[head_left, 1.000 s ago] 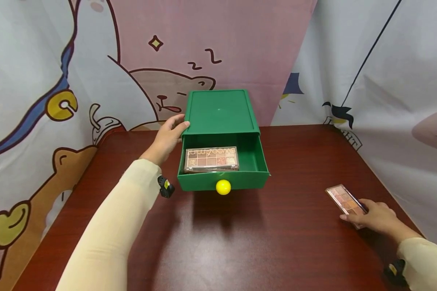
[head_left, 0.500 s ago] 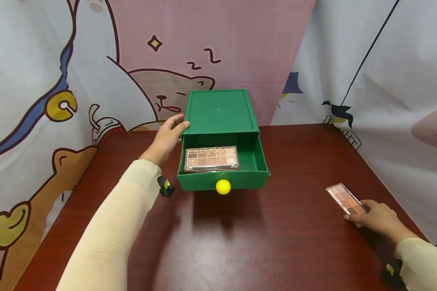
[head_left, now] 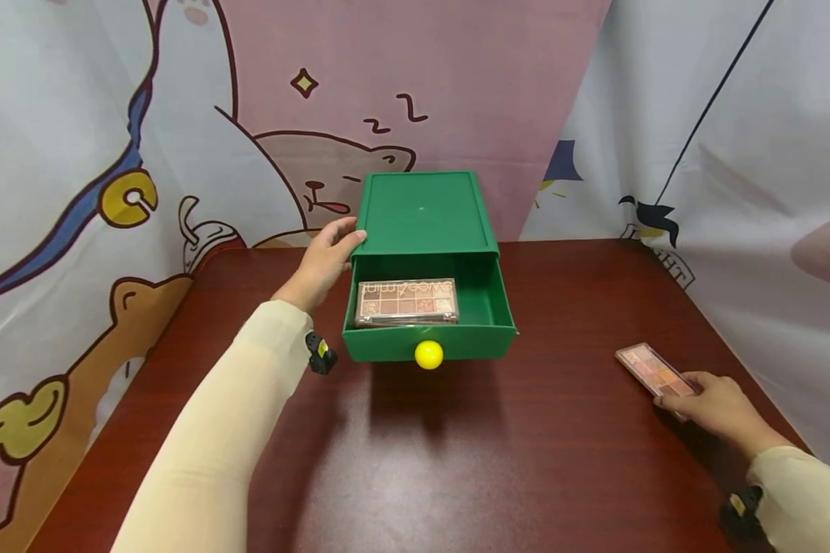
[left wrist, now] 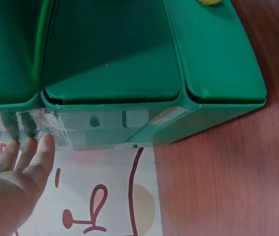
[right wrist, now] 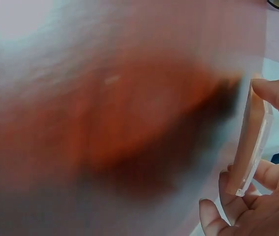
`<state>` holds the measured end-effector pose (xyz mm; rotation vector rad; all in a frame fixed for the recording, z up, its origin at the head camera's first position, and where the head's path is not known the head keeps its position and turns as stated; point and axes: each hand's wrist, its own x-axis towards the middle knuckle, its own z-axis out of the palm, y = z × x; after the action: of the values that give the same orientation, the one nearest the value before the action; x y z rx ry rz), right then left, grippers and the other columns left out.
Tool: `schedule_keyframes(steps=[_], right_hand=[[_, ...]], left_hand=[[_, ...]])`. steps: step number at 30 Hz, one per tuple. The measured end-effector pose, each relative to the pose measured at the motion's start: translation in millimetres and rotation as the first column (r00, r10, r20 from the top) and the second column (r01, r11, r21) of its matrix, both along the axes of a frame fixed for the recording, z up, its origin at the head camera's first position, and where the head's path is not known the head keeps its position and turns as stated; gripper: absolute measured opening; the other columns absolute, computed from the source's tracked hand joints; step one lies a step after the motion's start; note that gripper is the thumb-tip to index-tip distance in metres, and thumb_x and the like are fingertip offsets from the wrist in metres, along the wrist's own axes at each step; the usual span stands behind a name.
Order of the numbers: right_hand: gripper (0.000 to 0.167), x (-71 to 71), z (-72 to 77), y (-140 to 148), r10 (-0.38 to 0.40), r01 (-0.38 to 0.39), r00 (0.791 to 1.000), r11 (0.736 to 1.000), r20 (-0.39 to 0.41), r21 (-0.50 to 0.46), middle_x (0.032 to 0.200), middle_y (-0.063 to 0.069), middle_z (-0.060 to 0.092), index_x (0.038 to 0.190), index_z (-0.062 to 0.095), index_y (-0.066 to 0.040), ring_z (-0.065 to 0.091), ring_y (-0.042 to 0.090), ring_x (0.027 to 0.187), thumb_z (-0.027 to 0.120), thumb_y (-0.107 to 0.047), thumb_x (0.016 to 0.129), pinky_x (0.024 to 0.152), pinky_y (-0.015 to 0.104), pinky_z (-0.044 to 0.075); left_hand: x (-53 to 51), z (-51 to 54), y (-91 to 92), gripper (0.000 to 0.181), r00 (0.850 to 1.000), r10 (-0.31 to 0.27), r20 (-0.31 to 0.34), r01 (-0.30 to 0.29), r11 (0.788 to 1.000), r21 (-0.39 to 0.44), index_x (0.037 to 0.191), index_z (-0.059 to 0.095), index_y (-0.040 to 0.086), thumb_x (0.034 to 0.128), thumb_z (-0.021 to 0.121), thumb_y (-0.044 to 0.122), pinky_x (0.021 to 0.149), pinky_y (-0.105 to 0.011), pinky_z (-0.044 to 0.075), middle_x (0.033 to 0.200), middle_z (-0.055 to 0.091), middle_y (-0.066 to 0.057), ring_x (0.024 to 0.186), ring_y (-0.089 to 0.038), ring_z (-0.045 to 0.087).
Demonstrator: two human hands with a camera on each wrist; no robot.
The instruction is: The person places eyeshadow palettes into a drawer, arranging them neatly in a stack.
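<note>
My right hand [head_left: 722, 407] pinches an eyeshadow palette [head_left: 653, 372] between thumb and fingers, at the right side of the table. In the right wrist view the palette [right wrist: 251, 140] is seen edge-on, tilted, with its shadow on the tabletop. My left hand [head_left: 325, 257] rests against the left side of a green drawer box [head_left: 425, 211], thumb at its top edge. In the left wrist view, the fingers of that hand [left wrist: 18, 172] are extended by the side wall. The top drawer [head_left: 425, 343] is pulled out, and another eyeshadow palette [head_left: 406, 302] lies in its left part.
A yellow ball knob [head_left: 429, 355] sticks out from the drawer front. Lower tiers of the box show in the left wrist view. The dark red wooden table [head_left: 415, 476] meets a cartoon-printed cloth [head_left: 484, 100] at the back and sides.
My right hand has moved slightly away from me and to the left with the palette. The left hand stays at the box. The head view has shifted a little.
</note>
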<state>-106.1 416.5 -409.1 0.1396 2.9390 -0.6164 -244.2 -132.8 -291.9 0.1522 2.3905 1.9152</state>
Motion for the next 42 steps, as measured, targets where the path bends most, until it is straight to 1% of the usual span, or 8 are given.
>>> schedule_keyframes(steps=[5, 10, 17, 25, 31, 34, 38, 42], right_hand=[[0.074, -12.8, 11.9, -9, -0.003, 0.001, 0.998, 0.999, -0.059, -0.035, 0.106, 0.042, 0.052, 0.12, 0.044, 0.025, 0.052, 0.039, 0.084, 0.069, -0.035, 0.086, 0.064, 0.037, 0.045], [0.069, -28.8, 27.1, -24, -0.017, 0.004, 0.989, 0.996, -0.15, -0.09, 0.107, 0.04, 0.049, 0.122, 0.044, 0.023, 0.048, 0.039, 0.086, 0.07, -0.03, 0.086, 0.061, 0.028, 0.04], [0.067, -55.6, 55.4, -48, 0.007, -0.039, 0.978, 0.988, -0.21, -0.151, 0.111, 0.035, 0.042, 0.127, 0.044, 0.019, 0.04, 0.039, 0.093, 0.069, -0.029, 0.087, 0.065, 0.03, 0.036], [0.065, -80.4, 97.7, -82, 0.055, -0.104, 0.959, 0.981, -0.277, -0.166, 0.115, 0.032, 0.041, 0.13, 0.045, 0.015, 0.035, 0.041, 0.102, 0.069, -0.027, 0.086, 0.071, 0.035, 0.033], [0.064, -91.9, 128.1, -107, 0.082, -0.142, 0.947, 0.974, -0.31, -0.177, 0.118, 0.029, 0.042, 0.13, 0.048, 0.011, 0.033, 0.039, 0.107, 0.072, -0.026, 0.084, 0.075, 0.039, 0.031], [0.063, -96.4, 141.7, -118, 0.107, -0.176, 0.94, 0.965, -0.324, -0.194, 0.119, 0.027, 0.043, 0.13, 0.049, 0.01, 0.034, 0.034, 0.106, 0.072, -0.026, 0.084, 0.073, 0.034, 0.034], [0.06, -101.1, 158.3, -135, 0.143, -0.22, 0.927, 0.956, -0.347, -0.194, 0.116, 0.022, 0.045, 0.13, 0.052, 0.008, 0.035, 0.026, 0.099, 0.073, -0.024, 0.083, 0.064, 0.024, 0.036], [0.058, -105.0, 173.3, -152, 0.181, -0.26, 0.908, 0.951, -0.377, -0.169, 0.109, 0.02, 0.047, 0.129, 0.054, 0.006, 0.035, 0.025, 0.097, 0.073, -0.023, 0.082, 0.062, 0.024, 0.036]], left_hand=[[-0.5, 0.5, -0.8, 0.056, 1.0, 0.005, 0.004, -0.005, 1.0, 0.006, 0.151, 0.033, 0.015, 0.1009, 0.05, 0.035, 0.106, -0.044, 0.039, 0.149, 0.038, -0.008, 0.131, -0.024, 0.043], [-0.2, 0.1, -0.9, 0.056, 1.0, 0.004, 0.008, -0.004, 1.0, 0.01, 0.151, 0.032, 0.015, 0.101, 0.05, 0.034, 0.106, -0.044, 0.039, 0.149, 0.037, -0.008, 0.131, -0.024, 0.043], [0.1, -0.9, -2.2, 0.057, 1.0, -0.001, 0.014, 0.001, 1.0, 0.006, 0.151, 0.032, 0.016, 0.1009, 0.05, 0.035, 0.107, -0.044, 0.039, 0.151, 0.035, -0.006, 0.133, -0.023, 0.041], [-0.2, -1.2, -1.0, 0.056, 1.0, 0.009, 0.017, -0.009, 1.0, 0.009, 0.15, 0.034, 0.016, 0.1005, 0.051, 0.035, 0.105, -0.044, 0.04, 0.149, 0.038, -0.007, 0.131, -0.023, 0.043], [0.1, 0.6, 2.8, 0.054, 1.0, 0.018, 0.017, -0.018, 1.0, 0.001, 0.149, 0.036, 0.017, 0.1002, 0.051, 0.035, 0.104, -0.045, 0.04, 0.147, 0.039, -0.006, 0.131, -0.022, 0.043], [-0.1, 1.2, 3.5, 0.054, 1.0, 0.022, 0.017, -0.022, 1.0, 0.008, 0.149, 0.037, 0.016, 0.1001, 0.052, 0.034, 0.105, -0.046, 0.039, 0.146, 0.041, -0.007, 0.129, -0.023, 0.044], [-0.2, 1.4, 2.6, 0.053, 1.0, 0.023, 0.016, -0.024, 1.0, 0.01, 0.148, 0.038, 0.017, 0.1001, 0.052, 0.034, 0.105, -0.046, 0.039, 0.145, 0.041, -0.007, 0.129, -0.022, 0.044], [-0.1, 1.2, 1.3, 0.053, 1.0, 0.022, 0.017, -0.022, 1.0, 0.006, 0.149, 0.037, 0.017, 0.1002, 0.052, 0.034, 0.105, -0.046, 0.039, 0.146, 0.04, -0.007, 0.13, -0.023, 0.043]])
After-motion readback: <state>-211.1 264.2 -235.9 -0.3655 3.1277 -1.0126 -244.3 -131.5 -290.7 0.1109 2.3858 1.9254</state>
